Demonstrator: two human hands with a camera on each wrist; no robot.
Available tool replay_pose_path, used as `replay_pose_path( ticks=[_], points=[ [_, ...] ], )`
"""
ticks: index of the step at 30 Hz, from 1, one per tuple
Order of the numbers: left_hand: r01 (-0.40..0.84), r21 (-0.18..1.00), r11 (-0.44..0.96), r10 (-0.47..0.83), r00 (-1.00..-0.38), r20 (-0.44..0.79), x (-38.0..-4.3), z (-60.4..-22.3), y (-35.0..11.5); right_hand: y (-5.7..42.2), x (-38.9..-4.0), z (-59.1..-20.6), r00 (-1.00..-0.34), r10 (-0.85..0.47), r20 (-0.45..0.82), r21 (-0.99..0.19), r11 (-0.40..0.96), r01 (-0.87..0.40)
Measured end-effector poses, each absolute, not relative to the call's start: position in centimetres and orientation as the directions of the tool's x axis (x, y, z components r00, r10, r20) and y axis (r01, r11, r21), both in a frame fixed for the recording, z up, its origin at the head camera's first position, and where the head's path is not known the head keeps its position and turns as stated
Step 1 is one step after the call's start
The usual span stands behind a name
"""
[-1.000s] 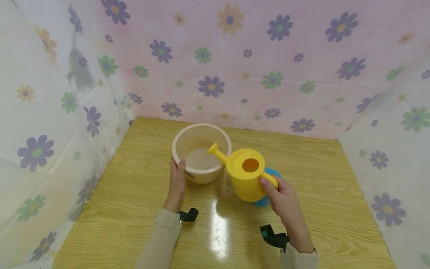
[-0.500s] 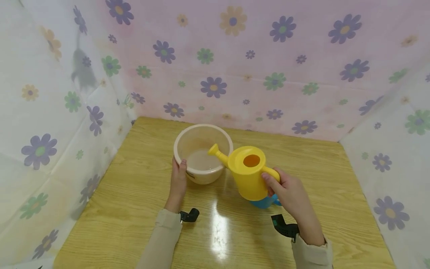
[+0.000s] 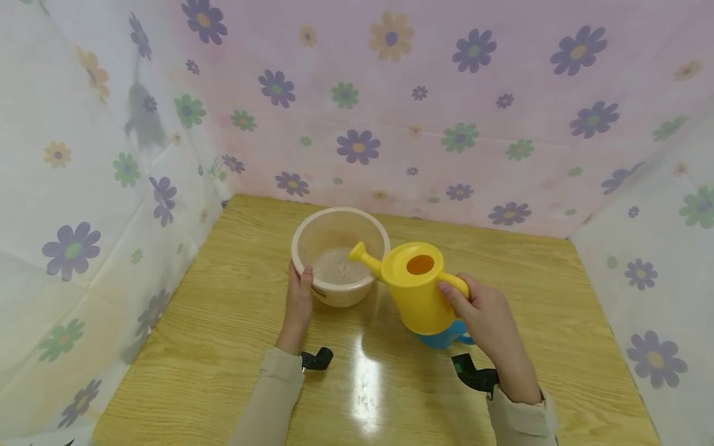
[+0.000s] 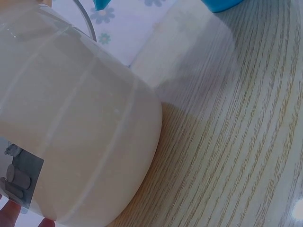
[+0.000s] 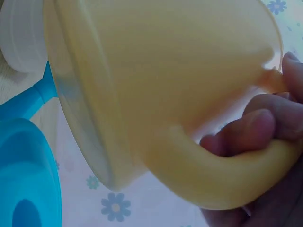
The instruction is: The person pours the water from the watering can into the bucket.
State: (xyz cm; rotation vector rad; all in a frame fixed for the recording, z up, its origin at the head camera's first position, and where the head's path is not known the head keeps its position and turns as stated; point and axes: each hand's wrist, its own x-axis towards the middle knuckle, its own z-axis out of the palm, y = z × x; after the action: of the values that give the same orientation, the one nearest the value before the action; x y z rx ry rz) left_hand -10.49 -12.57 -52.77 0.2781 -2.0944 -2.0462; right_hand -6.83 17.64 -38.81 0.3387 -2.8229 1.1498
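Observation:
A cream plastic bowl (image 3: 340, 232) stands on the wooden table (image 3: 223, 347) with rippling water in it. My left hand (image 3: 298, 297) grips its near left rim, thumb over the edge. In the left wrist view the bowl's wall (image 4: 80, 137) fills the frame and fingertips (image 4: 9, 215) show at the bottom. My right hand (image 3: 482, 313) holds a yellow watering can (image 3: 415, 285) by its handle (image 5: 222, 179), tilted left, its spout (image 3: 364, 255) over the bowl. A blue watering can (image 3: 446, 337) sits behind and under the yellow one, mostly hidden.
Flowered cloth walls (image 3: 390, 111) close in the table at the back and both sides. The blue can (image 5: 26, 175) lies just below the yellow one in the right wrist view. Bare tabletop stretches in front of me and to the right.
The yellow can has tipped further towards the bowl and the water in the bowl now ripples. My right hand has shifted slightly right and up. The left hand has stayed on the rim.

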Motion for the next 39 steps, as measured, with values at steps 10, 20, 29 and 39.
replay_pose_path(
  ticks=[10,20,29,39],
  points=[
    [-0.010,1.000,0.021,-0.235,-0.972,-0.004,-9.8,-51.1,-12.6,17.0,-7.1,-38.7,-0.986,-0.137,0.098,-0.783,0.601,-0.161],
    [-0.039,0.999,0.031,-0.259,-0.965,-0.029,-10.3,-52.6,-12.6,16.9,-7.3,-38.1,-0.985,-0.151,0.086,-0.758,0.631,-0.163],
    [-0.048,0.998,0.026,-0.266,-0.963,-0.040,-9.9,-52.6,-13.2,16.6,-7.8,-38.0,-0.982,-0.183,0.036,-0.753,0.641,-0.147],
    [0.068,0.997,-0.030,-0.238,-0.969,0.059,-10.2,-53.0,-12.8,16.3,-7.6,-37.7,-0.974,-0.195,0.117,-0.691,0.688,-0.221]
  ],
)
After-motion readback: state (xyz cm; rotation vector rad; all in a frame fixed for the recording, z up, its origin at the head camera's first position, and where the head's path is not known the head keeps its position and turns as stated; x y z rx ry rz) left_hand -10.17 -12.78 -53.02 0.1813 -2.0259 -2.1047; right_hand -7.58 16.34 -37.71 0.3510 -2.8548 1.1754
